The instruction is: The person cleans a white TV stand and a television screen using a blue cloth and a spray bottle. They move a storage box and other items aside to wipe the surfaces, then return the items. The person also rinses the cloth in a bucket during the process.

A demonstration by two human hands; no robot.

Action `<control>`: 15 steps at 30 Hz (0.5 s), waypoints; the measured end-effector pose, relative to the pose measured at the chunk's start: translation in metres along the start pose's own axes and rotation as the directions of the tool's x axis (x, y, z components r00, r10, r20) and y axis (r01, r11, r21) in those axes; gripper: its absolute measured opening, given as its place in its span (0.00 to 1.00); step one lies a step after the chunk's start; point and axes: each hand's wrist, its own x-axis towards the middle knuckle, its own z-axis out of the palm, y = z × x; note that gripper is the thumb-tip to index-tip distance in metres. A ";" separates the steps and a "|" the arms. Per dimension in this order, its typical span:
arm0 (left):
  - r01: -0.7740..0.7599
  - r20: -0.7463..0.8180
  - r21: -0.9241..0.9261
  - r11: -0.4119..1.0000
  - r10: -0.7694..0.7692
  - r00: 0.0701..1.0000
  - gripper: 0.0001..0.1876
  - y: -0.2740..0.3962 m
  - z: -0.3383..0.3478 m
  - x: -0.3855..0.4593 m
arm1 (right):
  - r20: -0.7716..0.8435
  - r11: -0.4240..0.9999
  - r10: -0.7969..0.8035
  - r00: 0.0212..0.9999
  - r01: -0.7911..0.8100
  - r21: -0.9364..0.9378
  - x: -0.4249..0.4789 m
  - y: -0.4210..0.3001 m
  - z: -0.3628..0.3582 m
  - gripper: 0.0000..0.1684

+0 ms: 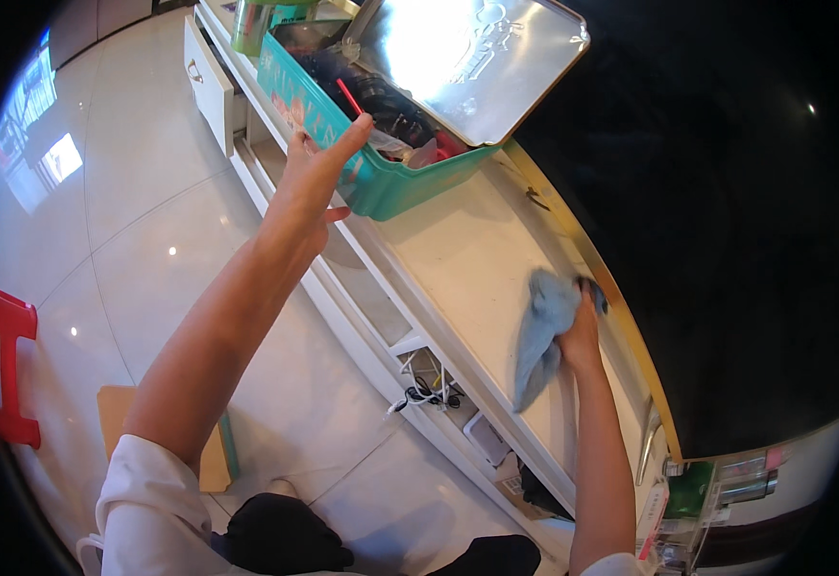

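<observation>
My left hand (313,171) grips the near side of a turquoise tin box (398,189), with the thumb over its rim. Dark small items and a red stick (348,96) fill the tin. Its shiny metal lid (462,65) leans across the top at an angle. My right hand (583,333) holds a blue cloth (543,324), slightly blurred, against the white top of a long low cabinet (455,245). The cloth lies close to the gold lower frame of a large black television screen (707,237).
A cabinet drawer (209,86) stands pulled out at the upper left. Tangled cables (430,385) hang from an open compartment. On the tiled floor are a red plastic stool (5,360) and a wooden-topped piece (214,464). A green container (250,29) stands behind the tin.
</observation>
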 end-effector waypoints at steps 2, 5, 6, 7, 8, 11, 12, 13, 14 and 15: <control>-0.005 0.009 -0.019 1.000 0.005 1.000 0.56 -0.002 -0.002 0.002 | 0.077 1.000 -0.001 0.997 -0.001 0.020 0.038 -0.012 0.008 0.34; -0.005 0.029 -0.045 0.999 0.007 1.000 0.56 0.000 -0.001 -0.003 | 0.081 0.996 -0.051 0.995 0.044 0.081 0.079 -0.011 0.020 0.33; -0.007 0.036 -0.048 0.999 0.008 0.999 0.56 0.001 -0.002 -0.004 | 0.035 0.991 -0.085 0.996 0.081 0.104 0.090 -0.010 0.027 0.32; -0.005 0.051 -0.033 0.999 0.006 0.999 0.56 0.002 -0.005 -0.004 | -0.011 0.985 -0.118 0.993 0.118 0.126 0.099 -0.008 0.033 0.32; -0.003 0.064 -0.018 1.000 0.004 0.998 0.57 0.001 -0.009 -0.003 | -0.003 0.986 -0.113 0.994 0.112 0.121 0.107 -0.005 0.035 0.31; -0.001 0.037 0.012 1.000 0.001 0.999 0.59 0.003 -0.022 -0.005 | 0.081 0.982 -0.128 0.989 0.114 0.152 0.123 -0.040 0.049 0.30; 0.003 0.046 -0.013 1.000 -0.003 0.999 0.59 0.003 -0.017 -0.006 | 0.113 0.982 -0.132 0.985 0.115 0.151 0.149 -0.009 0.054 0.30; 0.007 0.050 -0.033 0.999 -0.005 0.999 0.60 0.002 -0.012 -0.006 | 0.115 0.972 -0.149 0.982 0.124 0.199 0.169 0.013 0.060 0.31; 0.012 0.069 -0.052 0.999 -0.009 0.998 0.60 0.001 -0.006 -0.006 | 0.113 0.961 -0.161 0.980 0.130 0.244 0.187 0.038 0.061 0.31; 0.018 0.088 -0.070 0.997 -0.011 0.996 0.60 -0.001 0.001 -0.005 | 0.075 0.932 -0.180 0.981 0.146 0.331 0.201 0.057 0.062 0.31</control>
